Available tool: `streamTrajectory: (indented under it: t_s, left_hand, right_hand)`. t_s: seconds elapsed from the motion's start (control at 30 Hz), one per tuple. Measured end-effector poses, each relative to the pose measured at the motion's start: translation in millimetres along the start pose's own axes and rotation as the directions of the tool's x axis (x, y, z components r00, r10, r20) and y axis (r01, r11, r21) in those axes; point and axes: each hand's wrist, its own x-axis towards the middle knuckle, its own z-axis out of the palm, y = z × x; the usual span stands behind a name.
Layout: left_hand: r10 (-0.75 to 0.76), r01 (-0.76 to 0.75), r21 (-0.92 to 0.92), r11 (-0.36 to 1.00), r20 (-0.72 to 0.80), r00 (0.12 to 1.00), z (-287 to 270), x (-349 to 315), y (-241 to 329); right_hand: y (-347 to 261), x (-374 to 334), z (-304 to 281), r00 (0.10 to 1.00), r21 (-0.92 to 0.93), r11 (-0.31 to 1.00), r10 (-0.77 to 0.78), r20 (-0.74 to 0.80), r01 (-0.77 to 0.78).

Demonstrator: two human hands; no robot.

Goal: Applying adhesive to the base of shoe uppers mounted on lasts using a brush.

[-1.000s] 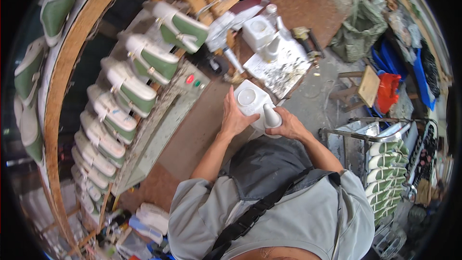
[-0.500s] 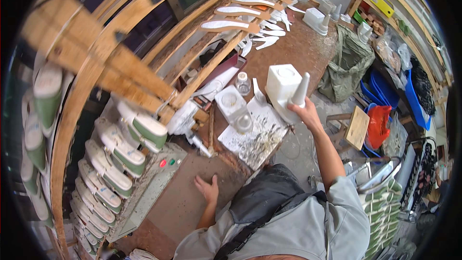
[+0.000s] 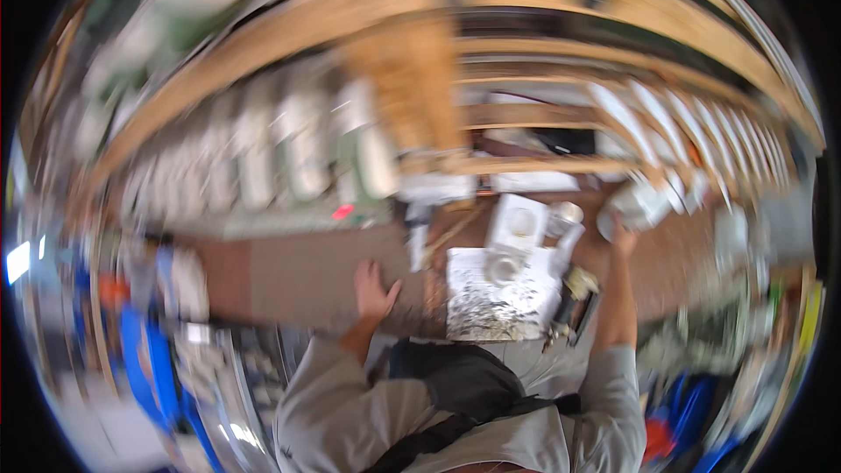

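Note:
My right hand [image 3: 624, 234] is reaching out at the far right of the bench, its fingers at a white plastic bottle [image 3: 641, 203]. Blur softens the exact hold, but the hand appears closed on it. My left hand [image 3: 377, 291] rests at the bench's near edge, fingers apart and holding nothing. Between the hands lies a white sheet [image 3: 499, 320] with dark smears. On its far part stands a whitish see-through container [image 3: 519, 215] with a round cup in front. A small clear jar [image 3: 565, 216] is just right of it.
Green and white shoes [image 3: 302, 153] hang in a row at the back left, blurred. White insole-shaped pieces [image 3: 674, 127] line a wooden rack [image 3: 543, 166] on the right. Dark tools [image 3: 569, 320] and a brush-like thing [image 3: 580, 283] sit beside the sheet. Blue crates [image 3: 149, 359] stand lower left.
My view has swung to the left, blurring the picture. The white bottle, earlier held above the sheet's right side, is now farther back beside the rack. My left hand stays open on the bench.

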Motion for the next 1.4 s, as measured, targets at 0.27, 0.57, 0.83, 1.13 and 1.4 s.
streamTrajectory:
  t_s: [0.27,0.57,0.83,1.13,1.4]
  left_hand:
    - [-0.115,0.115,-0.009,0.993,-0.02,0.993,-8,-12,-16]
    - [-0.154,0.089,-0.372,0.924,-0.15,0.977,5,-42,-12]
    - [-0.154,0.6,-0.742,-0.299,0.658,0.737,10,-65,-17]
    - [0.112,-0.178,0.292,0.94,0.229,0.967,12,-115,-42]
    - [0.639,-0.581,-0.296,0.758,0.16,0.752,82,-244,30]
  right_hand:
    - [-41,-106,-20,0.953,-0.122,0.989,-0.116,-0.279,0.085]
    - [-33,-273,-65,0.997,0.413,0.908,0.039,0.068,-0.064]
    - [-29,-464,-95,0.858,0.015,0.924,0.349,0.377,-0.382]
    - [58,-566,-146,0.616,-0.516,0.838,0.504,0.605,-0.178]
    - [103,-614,-295,0.246,-0.688,0.617,0.786,0.567,-0.383]
